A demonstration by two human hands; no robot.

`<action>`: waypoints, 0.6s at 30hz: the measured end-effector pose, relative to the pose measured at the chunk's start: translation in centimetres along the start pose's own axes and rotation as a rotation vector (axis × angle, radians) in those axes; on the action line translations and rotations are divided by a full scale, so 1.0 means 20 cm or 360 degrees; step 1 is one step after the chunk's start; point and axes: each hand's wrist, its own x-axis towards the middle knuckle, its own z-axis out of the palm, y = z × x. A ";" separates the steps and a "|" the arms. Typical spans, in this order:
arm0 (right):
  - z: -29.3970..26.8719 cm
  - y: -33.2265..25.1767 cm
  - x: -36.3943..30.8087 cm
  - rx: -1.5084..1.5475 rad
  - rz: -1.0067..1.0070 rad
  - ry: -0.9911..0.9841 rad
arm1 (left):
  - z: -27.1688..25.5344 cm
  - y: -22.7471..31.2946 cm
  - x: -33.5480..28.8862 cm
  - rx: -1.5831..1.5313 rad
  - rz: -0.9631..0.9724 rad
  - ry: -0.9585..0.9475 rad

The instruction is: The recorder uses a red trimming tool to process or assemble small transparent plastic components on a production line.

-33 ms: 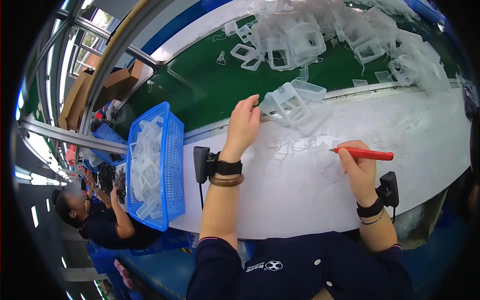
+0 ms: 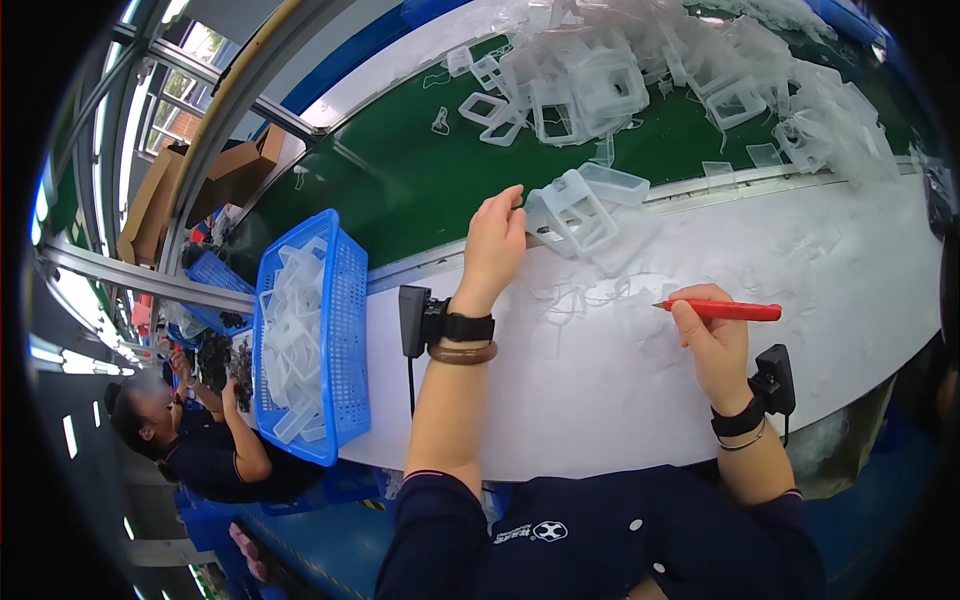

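My left hand (image 2: 492, 245) stretches forward to the edge of the green conveyor belt (image 2: 400, 190). Its fingertips touch the left side of a clear white plastic frame (image 2: 578, 212) that lies tilted across the belt's edge. Whether the fingers grip the frame is hidden. My right hand (image 2: 712, 345) rests on the white table (image 2: 600, 410) and holds a thin red tool (image 2: 728, 311), tip pointing left. Thin plastic trimmings (image 2: 575, 295) lie on the table between the hands. Both wrists wear black straps with small black boxes.
A blue basket (image 2: 345, 330) of clear plastic parts stands left of my left arm. Many more frames are piled on the belt (image 2: 640, 70). Another person (image 2: 200, 440) works at lower left beside a second blue basket (image 2: 215, 275). Cardboard boxes (image 2: 230, 170) sit far left.
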 end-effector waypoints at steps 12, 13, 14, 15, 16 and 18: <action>-0.02 -0.10 0.02 0.0494 0.0259 -0.0183 | 0.06 0.50 -0.33 -0.1398 -0.0314 -0.0235; -0.02 -0.11 0.01 0.0498 0.0267 -0.0236 | 0.05 0.52 -0.37 -0.1551 -0.0405 -0.0247; -0.01 -0.11 0.01 0.0505 0.0279 -0.0299 | 0.04 0.54 -0.41 -0.1698 -0.0500 -0.0247; -0.01 -0.13 0.01 0.0545 0.0306 -0.0337 | 0.02 0.58 -0.43 -0.1920 -0.0658 -0.0237; -0.01 -0.13 -0.01 0.0482 0.0250 -0.0296 | 0.03 0.58 -0.45 -0.2062 -0.0741 -0.0273; 0.01 -0.14 -0.04 0.0372 0.0112 -0.0233 | 0.01 0.58 -0.49 -0.2325 -0.0879 -0.0327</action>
